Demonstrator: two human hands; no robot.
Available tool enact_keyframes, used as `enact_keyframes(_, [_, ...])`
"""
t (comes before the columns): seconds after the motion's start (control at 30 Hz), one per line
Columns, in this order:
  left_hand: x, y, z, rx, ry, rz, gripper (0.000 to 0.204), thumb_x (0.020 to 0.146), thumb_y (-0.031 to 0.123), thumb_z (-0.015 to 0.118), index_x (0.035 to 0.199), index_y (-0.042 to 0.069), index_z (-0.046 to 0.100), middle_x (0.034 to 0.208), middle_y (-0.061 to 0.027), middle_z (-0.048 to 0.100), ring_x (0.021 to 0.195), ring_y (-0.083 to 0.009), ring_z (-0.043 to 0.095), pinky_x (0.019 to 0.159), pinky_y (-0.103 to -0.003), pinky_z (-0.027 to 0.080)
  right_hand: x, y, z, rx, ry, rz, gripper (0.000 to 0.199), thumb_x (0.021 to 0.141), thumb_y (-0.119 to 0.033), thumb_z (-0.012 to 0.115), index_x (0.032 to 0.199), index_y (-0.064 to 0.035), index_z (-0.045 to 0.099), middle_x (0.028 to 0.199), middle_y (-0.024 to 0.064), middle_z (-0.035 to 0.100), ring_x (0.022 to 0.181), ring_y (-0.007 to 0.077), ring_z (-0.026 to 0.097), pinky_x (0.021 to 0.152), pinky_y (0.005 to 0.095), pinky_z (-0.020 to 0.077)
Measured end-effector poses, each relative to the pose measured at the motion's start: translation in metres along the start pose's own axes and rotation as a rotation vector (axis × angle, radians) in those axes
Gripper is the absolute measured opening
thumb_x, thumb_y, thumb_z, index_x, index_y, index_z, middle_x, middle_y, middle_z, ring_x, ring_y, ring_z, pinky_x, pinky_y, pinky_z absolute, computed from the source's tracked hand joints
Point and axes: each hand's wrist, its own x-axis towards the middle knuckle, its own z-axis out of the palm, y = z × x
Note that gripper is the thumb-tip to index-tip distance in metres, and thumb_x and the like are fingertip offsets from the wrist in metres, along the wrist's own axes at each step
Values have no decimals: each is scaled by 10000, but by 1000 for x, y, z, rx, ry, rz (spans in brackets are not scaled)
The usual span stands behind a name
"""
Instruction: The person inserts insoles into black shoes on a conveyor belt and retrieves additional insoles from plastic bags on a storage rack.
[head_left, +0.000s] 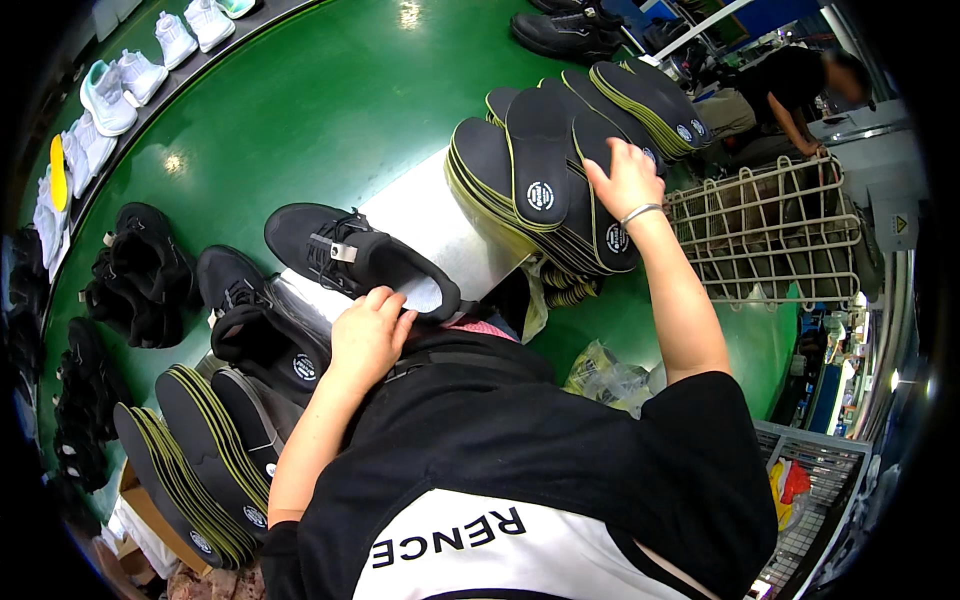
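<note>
My left hand (368, 335) grips the heel opening of a black sneaker (355, 255) that lies on its side on the green desk (330, 110), while my right hand (625, 178) reaches up and touches the fanned stack of black insoles with yellow-green edges (545, 175). A second stack of the same insoles (200, 450) stands by my left elbow, with more black sneakers (145, 275) beyond it and white sneakers (120, 85) along the desk's far rim. A wire basket (770, 230) sits just right of my right wrist.
</note>
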Motion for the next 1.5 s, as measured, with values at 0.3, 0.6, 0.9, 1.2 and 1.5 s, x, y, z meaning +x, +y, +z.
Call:
enact_keyframes(0.3, [-4, -9, -16, -171, -10, 17, 151, 755, 152, 566, 866, 50, 580, 883, -83, 571, 751, -251, 573, 629, -303, 461, 7, 8, 17, -134, -391, 334, 694, 651, -519, 580, 1209, -163, 371, 1170, 140, 428, 1049, 293, 469, 851, 464, 345])
enact_keyframes(0.6, [5, 5, -60, -1165, 41, -393, 275, 828, 166, 513, 1059, 17, 497, 947, -90, 569, 781, -130, 556, 660, -245, 440, 0, -1, -30, 713, 85, -108, 399, 700, -262, 604, 1023, -38, 538, 1150, 175, 443, 1034, 294, 469, 865, 365, 370])
enact_keyframes(0.9, [33, 1, -59, -1795, 232, -273, 545, 674, 185, 703, 1107, 26, 412, 990, -31, 496, 936, -130, 468, 834, -268, 363, -101, -133, -50, 1007, -238, -897, 213, 694, -57, 583, 901, -6, 581, 1020, 162, 506, 904, 269, 493, 787, 325, 390])
enact_keyframes(1.2, [32, 4, -39, -1950, 554, -447, 211, 710, 110, 679, 868, 61, 548, 800, 4, 556, 761, -96, 525, 672, -233, 419, -108, -156, -57, 932, -427, -751, 303, 688, -254, 638, 887, -49, 534, 1065, 198, 410, 929, 323, 485, 829, 376, 376])
enact_keyframes(1.5, [22, -16, -50, -606, 509, -348, 797, 559, 343, 749, 1182, 33, 361, 1102, -127, 430, 1041, -245, 405, 843, -329, 350, -60, -114, -66, 1149, -582, -569, 204, 748, -164, 580, 685, 24, 535, 681, 62, 471, 618, 132, 453, 577, 245, 352])
